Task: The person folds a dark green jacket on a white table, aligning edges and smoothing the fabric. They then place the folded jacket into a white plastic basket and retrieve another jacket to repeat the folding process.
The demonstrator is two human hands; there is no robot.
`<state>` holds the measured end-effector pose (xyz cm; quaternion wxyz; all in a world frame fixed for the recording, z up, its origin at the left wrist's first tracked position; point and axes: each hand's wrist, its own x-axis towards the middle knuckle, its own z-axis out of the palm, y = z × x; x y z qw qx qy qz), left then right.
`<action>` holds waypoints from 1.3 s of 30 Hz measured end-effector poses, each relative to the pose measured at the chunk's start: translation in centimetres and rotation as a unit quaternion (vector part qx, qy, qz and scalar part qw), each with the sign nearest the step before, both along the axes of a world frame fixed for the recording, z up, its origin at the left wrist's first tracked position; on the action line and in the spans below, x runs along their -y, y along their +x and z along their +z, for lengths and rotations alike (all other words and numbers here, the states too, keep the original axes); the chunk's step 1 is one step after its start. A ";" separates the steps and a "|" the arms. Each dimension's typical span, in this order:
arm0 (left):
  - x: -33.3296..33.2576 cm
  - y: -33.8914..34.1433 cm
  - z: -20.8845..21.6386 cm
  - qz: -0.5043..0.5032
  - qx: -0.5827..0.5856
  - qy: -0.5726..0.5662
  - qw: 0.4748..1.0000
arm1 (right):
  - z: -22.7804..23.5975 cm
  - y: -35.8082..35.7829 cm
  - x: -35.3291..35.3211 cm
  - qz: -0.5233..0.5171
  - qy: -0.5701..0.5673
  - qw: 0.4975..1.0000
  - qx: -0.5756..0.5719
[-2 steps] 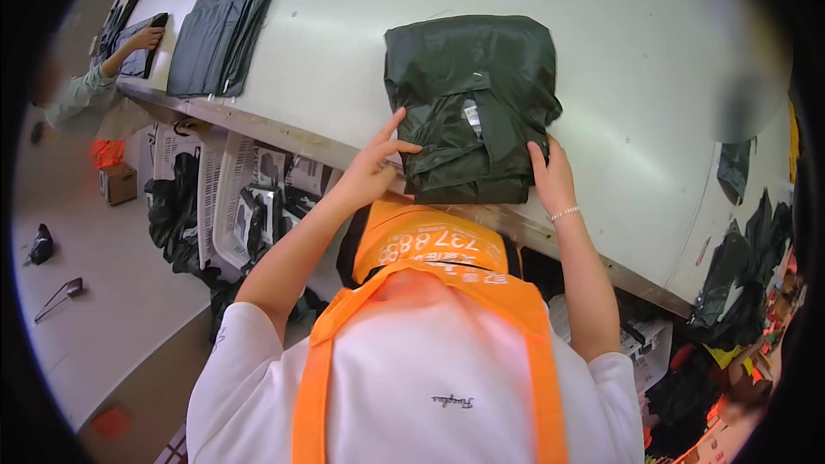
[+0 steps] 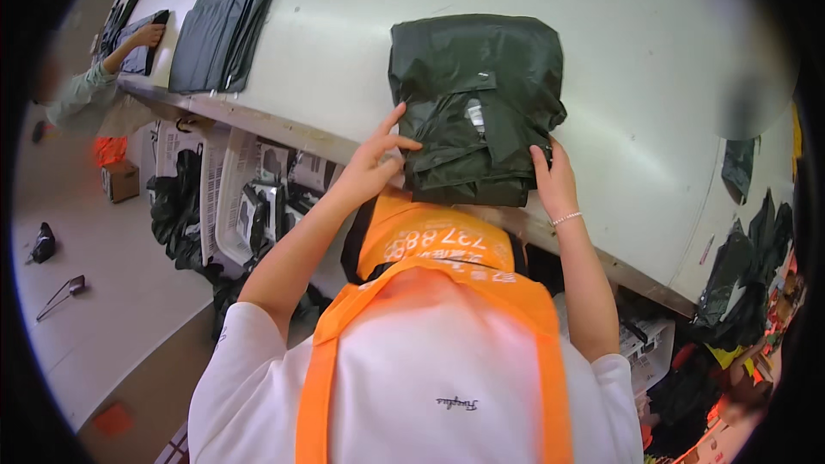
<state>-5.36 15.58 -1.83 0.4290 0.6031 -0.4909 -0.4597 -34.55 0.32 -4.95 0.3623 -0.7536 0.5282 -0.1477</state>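
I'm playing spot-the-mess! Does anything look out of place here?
Yes: a small black item lies loose on the floor at left, which looks odd, since the folded dark-green bundle sits on the table.

So there's a folded dark green bundle [image 2: 473, 47] at the near edge of a pale desk [image 2: 344, 51], with a small white tag [image 2: 475, 114] showing mid-bundle. The left hand [image 2: 371, 163] has its fingers [image 2: 391, 123] spread against the left side, and the right hand [image 2: 557, 179] — bracelet [image 2: 567, 218] on that wrist — touches the right side, thumb apart. Off to the left there's a dark folded pile [image 2: 222, 34], then a co-worker's hand [image 2: 149, 35] on another dark piece [image 2: 139, 58]. Cardboard box [image 2: 121, 181] down on the floor [image 2: 129, 275] too.
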 end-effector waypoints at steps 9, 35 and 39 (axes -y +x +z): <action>-1.4 0.5 0.8 0.161 -0.083 -0.013 0.983 | 5.4 -0.2 -3.3 -0.072 0.040 0.990 0.111; 8.6 -3.9 2.5 -0.074 0.464 -0.066 0.880 | 18.5 -2.6 11.2 -0.216 -0.512 0.831 -0.011; 8.2 -3.8 2.0 -0.076 0.426 -0.048 0.900 | 6.7 8.3 1.6 -0.033 -0.048 0.995 -0.085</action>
